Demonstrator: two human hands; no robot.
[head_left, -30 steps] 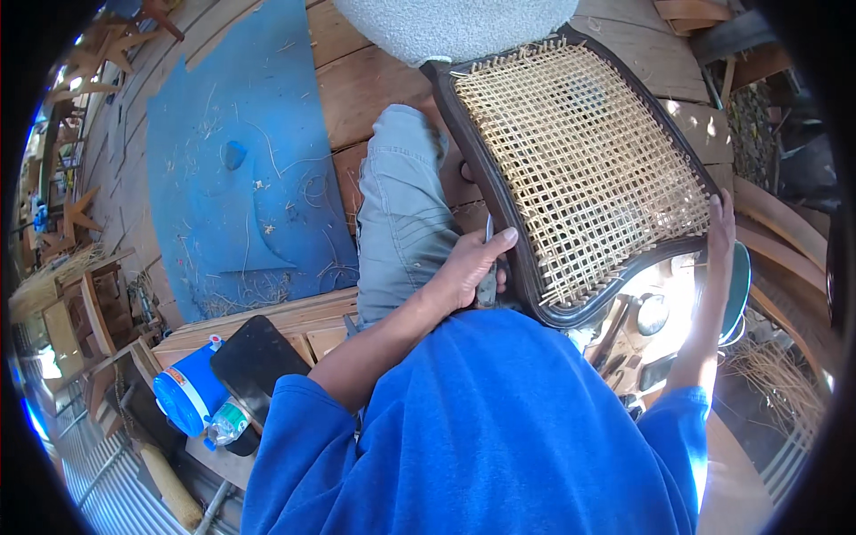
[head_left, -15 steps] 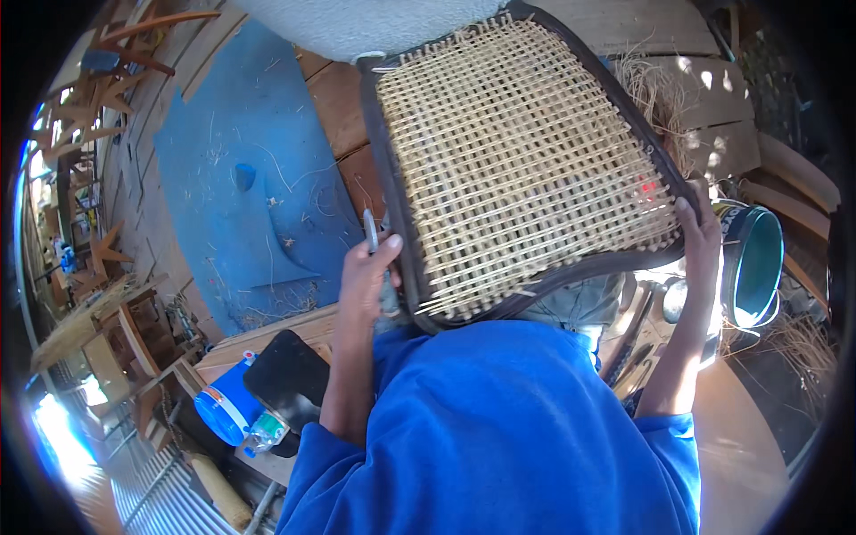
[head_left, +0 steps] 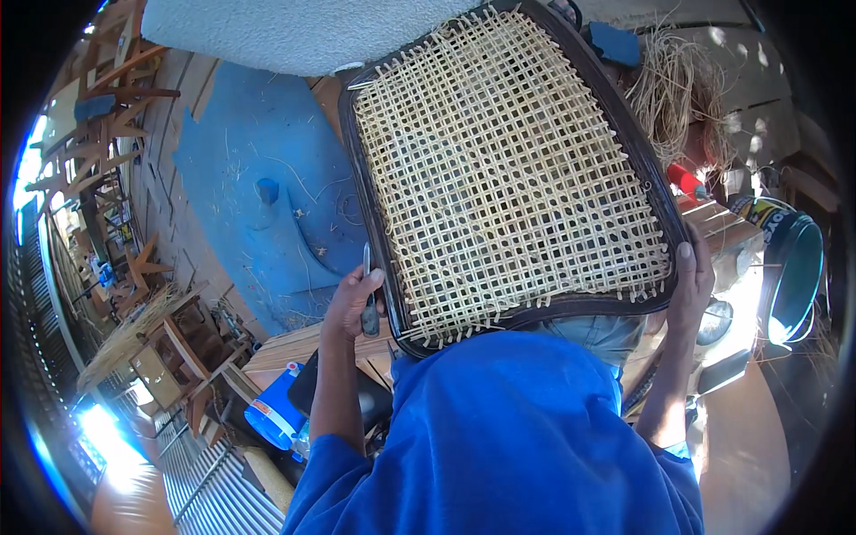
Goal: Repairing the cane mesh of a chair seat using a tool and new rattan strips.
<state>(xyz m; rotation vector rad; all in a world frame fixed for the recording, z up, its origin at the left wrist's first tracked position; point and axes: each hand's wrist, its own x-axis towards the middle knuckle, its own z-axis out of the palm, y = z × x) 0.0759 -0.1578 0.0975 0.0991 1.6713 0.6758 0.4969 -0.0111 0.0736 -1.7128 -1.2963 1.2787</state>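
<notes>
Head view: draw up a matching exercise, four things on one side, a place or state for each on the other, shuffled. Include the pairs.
Things
1. left hand
2. right hand
3. blue sheet
4. bucket

Places or states
A. lying on the floor, left of the woven cane panel
B. gripping the dark frame at its lower right corner
C. near the picture's right edge
D. holding a slim tool

Pairs: 1-D, 2-B, 3-A, 4-C

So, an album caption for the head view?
Left hand gripping a slim tool, right hand on a dark-framed woven cane panel.
</notes>
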